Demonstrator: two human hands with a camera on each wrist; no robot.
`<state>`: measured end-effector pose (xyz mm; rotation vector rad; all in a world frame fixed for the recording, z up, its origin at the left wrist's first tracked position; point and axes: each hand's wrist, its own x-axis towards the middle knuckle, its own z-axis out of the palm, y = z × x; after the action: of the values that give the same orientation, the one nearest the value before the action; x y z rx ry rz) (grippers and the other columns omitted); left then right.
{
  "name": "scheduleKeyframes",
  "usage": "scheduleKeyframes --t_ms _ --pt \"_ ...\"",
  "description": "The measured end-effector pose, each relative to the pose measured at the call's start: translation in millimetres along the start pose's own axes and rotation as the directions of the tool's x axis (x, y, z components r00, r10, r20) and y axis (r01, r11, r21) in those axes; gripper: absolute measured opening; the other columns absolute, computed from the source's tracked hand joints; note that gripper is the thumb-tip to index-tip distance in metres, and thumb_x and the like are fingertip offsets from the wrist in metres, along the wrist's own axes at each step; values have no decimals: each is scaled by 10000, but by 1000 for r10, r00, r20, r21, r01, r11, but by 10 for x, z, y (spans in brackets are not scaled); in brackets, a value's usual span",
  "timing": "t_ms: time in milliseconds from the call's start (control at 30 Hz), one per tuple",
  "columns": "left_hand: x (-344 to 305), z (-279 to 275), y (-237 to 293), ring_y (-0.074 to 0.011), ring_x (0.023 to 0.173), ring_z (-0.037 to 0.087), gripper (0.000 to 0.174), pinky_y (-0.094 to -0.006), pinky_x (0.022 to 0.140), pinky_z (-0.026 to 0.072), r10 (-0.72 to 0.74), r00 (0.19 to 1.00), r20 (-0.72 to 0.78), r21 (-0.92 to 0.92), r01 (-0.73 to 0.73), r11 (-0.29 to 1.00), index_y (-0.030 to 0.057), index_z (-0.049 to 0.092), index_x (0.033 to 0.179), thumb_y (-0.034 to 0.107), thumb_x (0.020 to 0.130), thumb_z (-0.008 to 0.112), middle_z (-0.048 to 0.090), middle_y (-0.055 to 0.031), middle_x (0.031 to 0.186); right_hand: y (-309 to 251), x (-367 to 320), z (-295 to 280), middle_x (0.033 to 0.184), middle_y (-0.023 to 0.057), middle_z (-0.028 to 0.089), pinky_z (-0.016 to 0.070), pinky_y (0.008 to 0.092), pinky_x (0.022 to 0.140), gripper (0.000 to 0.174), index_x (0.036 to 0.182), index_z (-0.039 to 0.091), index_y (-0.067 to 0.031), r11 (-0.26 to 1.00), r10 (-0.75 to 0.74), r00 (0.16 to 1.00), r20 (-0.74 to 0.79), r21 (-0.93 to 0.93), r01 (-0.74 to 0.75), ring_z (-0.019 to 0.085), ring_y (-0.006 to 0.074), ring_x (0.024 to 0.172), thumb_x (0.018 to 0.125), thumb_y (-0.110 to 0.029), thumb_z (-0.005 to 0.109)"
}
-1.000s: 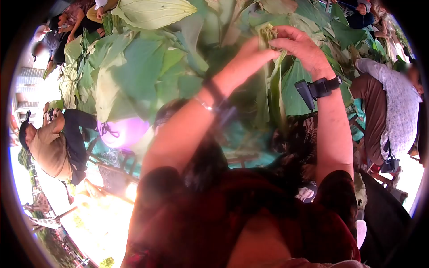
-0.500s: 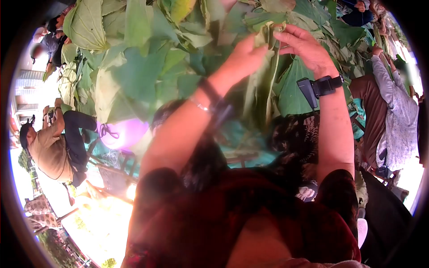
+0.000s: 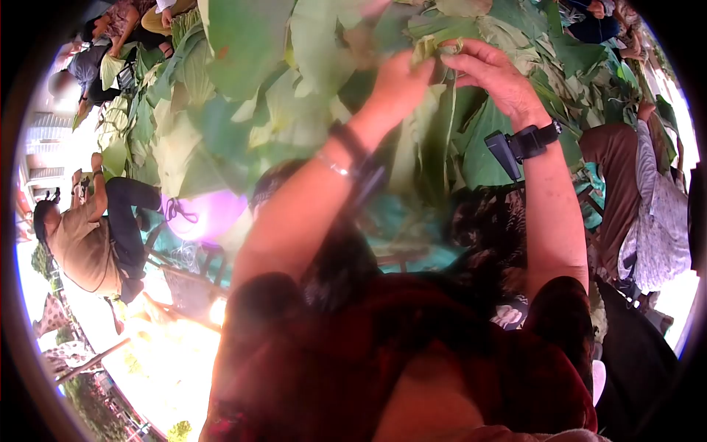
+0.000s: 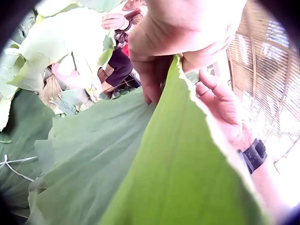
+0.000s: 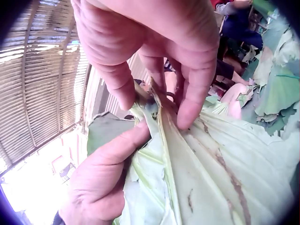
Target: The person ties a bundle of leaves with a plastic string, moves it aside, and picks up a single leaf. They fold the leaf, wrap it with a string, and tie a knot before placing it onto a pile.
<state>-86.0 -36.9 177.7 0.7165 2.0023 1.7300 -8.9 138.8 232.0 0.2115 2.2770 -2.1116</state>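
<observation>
My left hand (image 3: 401, 85) grips a large lotus leaf (image 3: 416, 144) near its gathered top end. In the left wrist view the leaf (image 4: 173, 164) hangs in a fold, its bright green edge between thumb and fingers. My right hand (image 3: 495, 77) is close beside the left, fingertips at the same bunched end. The right wrist view shows the right hand (image 5: 159, 47) pinching the crumpled top, with my left thumb (image 5: 105, 168) pressed against it from below. There the pale, ribbed underside (image 5: 211, 173) with brown streaks fans out downward.
A heap of lotus leaves (image 3: 243, 140) spreads in front of me. Behind its left edge lies a purple bag (image 3: 202, 215) with a dark cord. One person (image 3: 88, 243) sits at left, another (image 3: 655, 206) at right. White string (image 4: 18, 164) lies on leaves.
My left hand has shifted left from the right hand, and the held leaf hangs wider. The right hand stays nearly in place. Large leaves at the upper left have moved.
</observation>
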Motion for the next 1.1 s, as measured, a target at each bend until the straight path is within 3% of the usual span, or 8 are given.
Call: scheduleKeyframes --t_ms 100,200,400,500,800,900,1000,1100 --pt "-11 -6 2 -106 854 579 263 -275 760 482 -19 999 -40 -31 18 999 -20 626 1094 192 959 548 656 -41 987 -37 -44 -74 997 -43 633 477 256 818 371 1220 645 -108 999 4 999 -37 -49 -6 576 72 914 884 -260 679" --pt "-87 44 128 -102 897 579 275 -271 793 479 23 997 -73 -149 -33 988 -11 620 1136 192 967 544 656 -33 1027 -31 -118 -230 936 -60 610 468 247 794 348 1202 657 -117 999 7 999 -33 33 -6 557 58 874 876 -236 688" --pt "-115 -56 181 -86 924 596 280 -258 823 491 48 996 -70 -325 -69 943 14 614 1189 189 976 562 663 -22 1072 -98 -170 -290 954 -22 650 482 245 804 283 1107 675 -90 998 -15 987 -161 56 25 613 83 895 854 -215 695" --pt "-128 -133 137 -81 923 605 276 -254 818 499 59 997 -48 -388 -73 919 25 615 1197 184 975 574 669 -23 1072 -17 -118 -331 959 -29 657 481 246 801 286 1107 676 -97 998 -60 982 -177 -22 57 609 77 894 848 -215 709" --pt "-155 -96 124 -87 859 632 224 -249 756 520 -54 998 -27 -445 36 895 43 637 1147 175 974 581 682 -12 1028 -41 -212 -198 914 -28 670 480 233 757 271 1093 677 -96 995 -92 992 -88 -45 89 611 70 814 843 -198 703" --pt "-154 -85 116 -91 853 637 219 -249 746 524 -53 998 -23 -447 37 894 49 643 1142 174 972 586 683 -13 1031 -18 -224 -220 812 -101 550 382 211 673 238 1093 694 -134 998 -55 991 -123 -12 54 474 16 735 864 -190 660" --pt "-168 -109 91 -96 855 641 230 -252 742 527 -52 998 27 -479 58 876 41 641 1150 173 967 596 684 -19 1034 34 -214 -167 793 -98 536 369 217 653 230 1067 695 -120 996 -5 970 -243 -93 -18 440 18 704 859 -204 643" --pt "-171 -71 28 -102 853 642 259 -258 740 529 -87 994 63 -477 107 872 21 637 1150 188 954 622 684 -28 1024 50 -217 -62 776 -85 535 376 217 643 252 1073 687 -93 991 12 975 -221 -131 -42 449 30 700 855 -211 639"
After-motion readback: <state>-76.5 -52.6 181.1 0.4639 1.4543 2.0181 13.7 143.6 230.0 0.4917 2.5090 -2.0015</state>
